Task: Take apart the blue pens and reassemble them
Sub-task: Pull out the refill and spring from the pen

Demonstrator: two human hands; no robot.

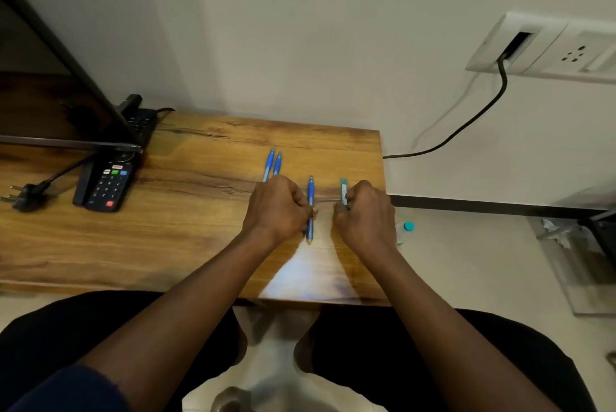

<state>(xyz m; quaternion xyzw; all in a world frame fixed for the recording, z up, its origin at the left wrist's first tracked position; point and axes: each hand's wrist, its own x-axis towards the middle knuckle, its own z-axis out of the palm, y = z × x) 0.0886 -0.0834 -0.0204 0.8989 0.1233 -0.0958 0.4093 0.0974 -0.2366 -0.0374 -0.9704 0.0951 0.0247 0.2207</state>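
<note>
Far left on the brown wooden table [186,228], a black plug [23,198] and a black button remote control [106,185] sit idle. Moving along, 2 blue plastic pens [272,163] lie side by side, just beyond the left hand [276,208]. That hand is balled tight, pinching one end of a thin grey rod [328,201]. A 3rd blue pen [310,191] lies between the hands, crossing under the rod. The right hand [365,215] is curled tight on the rod's other end. A small green strip [343,190] touches its knuckles; held or not, I cannot tell.
</note>
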